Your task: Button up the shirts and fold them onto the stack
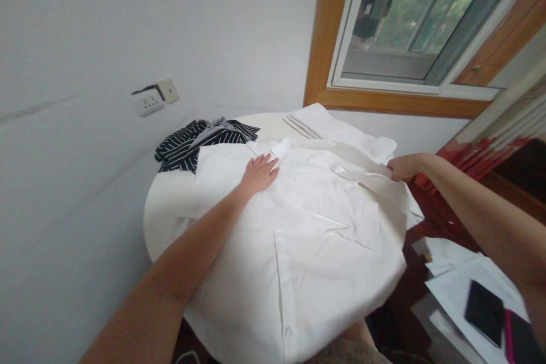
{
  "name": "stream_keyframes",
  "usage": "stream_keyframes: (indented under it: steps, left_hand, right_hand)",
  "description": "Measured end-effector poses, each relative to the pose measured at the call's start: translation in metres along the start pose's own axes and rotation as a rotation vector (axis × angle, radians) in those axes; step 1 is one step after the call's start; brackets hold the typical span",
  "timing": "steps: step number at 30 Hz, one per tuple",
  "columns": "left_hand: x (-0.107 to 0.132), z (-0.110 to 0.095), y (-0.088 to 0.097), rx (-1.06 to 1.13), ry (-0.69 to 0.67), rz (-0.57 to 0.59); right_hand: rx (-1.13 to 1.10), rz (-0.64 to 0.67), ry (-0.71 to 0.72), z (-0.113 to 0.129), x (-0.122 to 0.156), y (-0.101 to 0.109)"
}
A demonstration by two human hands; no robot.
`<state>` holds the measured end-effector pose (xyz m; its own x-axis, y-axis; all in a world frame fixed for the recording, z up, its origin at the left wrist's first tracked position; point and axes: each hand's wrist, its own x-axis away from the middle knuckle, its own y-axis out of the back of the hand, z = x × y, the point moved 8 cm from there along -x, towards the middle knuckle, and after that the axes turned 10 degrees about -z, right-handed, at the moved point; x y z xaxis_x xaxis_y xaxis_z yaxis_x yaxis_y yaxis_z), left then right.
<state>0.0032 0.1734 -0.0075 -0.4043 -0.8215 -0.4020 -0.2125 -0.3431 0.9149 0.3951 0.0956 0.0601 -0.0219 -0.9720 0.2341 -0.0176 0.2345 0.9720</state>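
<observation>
A white shirt (307, 239) lies spread over a small round white table (166, 205). My left hand (259, 173) rests flat on the shirt near its collar, fingers stretched out. My right hand (403, 168) is closed on a sleeve of the shirt (367, 173) at the table's right side, and the sleeve lies folded across the shirt body.
A black-and-white striped garment (200, 142) lies bunched at the table's back left. Folded white cloth (315, 122) sits at the back by the window (409, 23). A wall socket (147, 102) is on the left wall. Papers (456, 284) and a dark phone (484, 313) lie lower right.
</observation>
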Motion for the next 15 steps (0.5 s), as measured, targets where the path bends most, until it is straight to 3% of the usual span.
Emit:
stream_keyframes:
  steps: [3, 6, 8, 15]
  left_hand:
    - [0.0, 0.0, -0.001, -0.004, -0.002, 0.0]
    - [-0.001, 0.001, -0.002, -0.001, 0.007, 0.003]
    - [-0.001, 0.001, -0.002, -0.003, 0.009, 0.003]
    - [-0.001, 0.001, -0.001, -0.012, 0.006, 0.001]
  right_hand:
    - [0.069, 0.107, -0.041, -0.011, 0.01, -0.006]
    - [0.104, 0.101, -0.023, -0.017, 0.019, 0.002]
    - [0.133, 0.001, 0.031, -0.018, 0.022, 0.015]
    - [0.254, -0.547, 0.158, -0.012, 0.037, 0.075]
